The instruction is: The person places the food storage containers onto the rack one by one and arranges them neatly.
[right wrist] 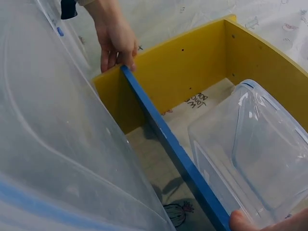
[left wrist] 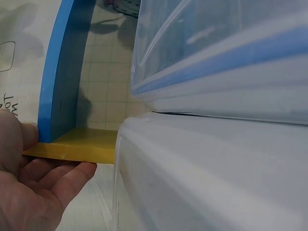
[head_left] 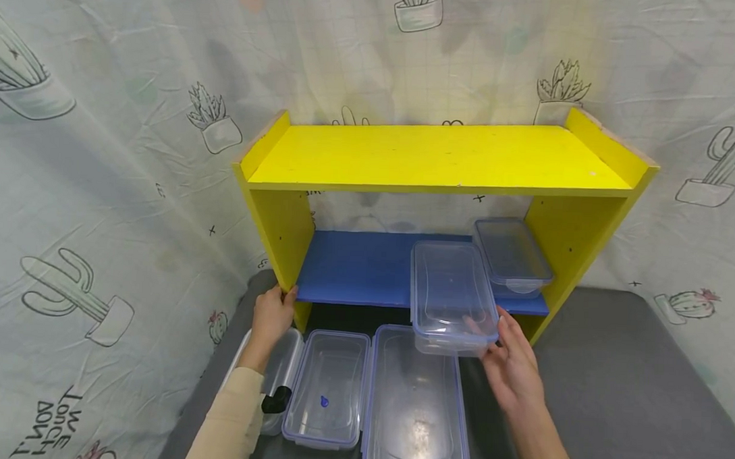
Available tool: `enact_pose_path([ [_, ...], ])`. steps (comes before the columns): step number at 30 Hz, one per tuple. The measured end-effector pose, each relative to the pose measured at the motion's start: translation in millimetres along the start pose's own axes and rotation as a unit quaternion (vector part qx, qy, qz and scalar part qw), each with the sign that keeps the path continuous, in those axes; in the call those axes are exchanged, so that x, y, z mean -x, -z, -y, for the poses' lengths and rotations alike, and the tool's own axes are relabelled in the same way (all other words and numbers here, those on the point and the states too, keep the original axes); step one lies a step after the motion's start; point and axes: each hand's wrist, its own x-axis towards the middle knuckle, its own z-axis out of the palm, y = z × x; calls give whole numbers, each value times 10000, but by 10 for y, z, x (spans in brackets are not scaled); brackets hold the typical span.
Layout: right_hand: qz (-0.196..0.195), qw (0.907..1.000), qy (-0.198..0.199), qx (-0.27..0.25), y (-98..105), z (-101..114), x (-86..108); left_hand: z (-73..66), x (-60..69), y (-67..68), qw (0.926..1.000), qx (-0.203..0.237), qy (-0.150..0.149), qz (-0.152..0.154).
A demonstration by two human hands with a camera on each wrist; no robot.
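Observation:
A yellow shelf unit [head_left: 439,158] with a blue middle board [head_left: 360,266] stands on the dark surface. My left hand [head_left: 273,314] grips the front edge of its left side panel, fingers on the outer side and thumb by the blue board [left wrist: 57,72]. My right hand [head_left: 514,370] holds a clear lidded plastic container [head_left: 453,286] at its front right corner. That container sits partly over the blue board and juts out past its front edge. The right thumb [right wrist: 240,221] shows beside the container [right wrist: 255,154] in the right wrist view.
Another lidded container [head_left: 512,251] stands at the right end of the blue board. In front of the unit are a large container [head_left: 416,407], a medium one [head_left: 328,390] with a small blue mark, and one [head_left: 284,362] partly behind the left arm. A patterned sheet [head_left: 131,201] hangs behind.

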Motion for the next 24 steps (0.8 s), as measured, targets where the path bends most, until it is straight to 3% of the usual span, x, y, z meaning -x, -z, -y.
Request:
enact_pose_path([
  [9, -1029, 9942, 93, -310, -89, -43, -59, 35, -22, -39, 9999, 13, -64, -82],
  [17, -1277, 9906, 209, -454, -118, -80, -112, 36, -26, -37, 9994, -50, -250, -238],
  [20, -1298, 9915, 32, -61, -116, -84, -74, 41, -25, -43, 9996, -53, -213, -190],
  [24, -1389, 9850, -104, 1015, -147, -93, 12, 44, -28, -42, 9997, -43, -197, -156],
])
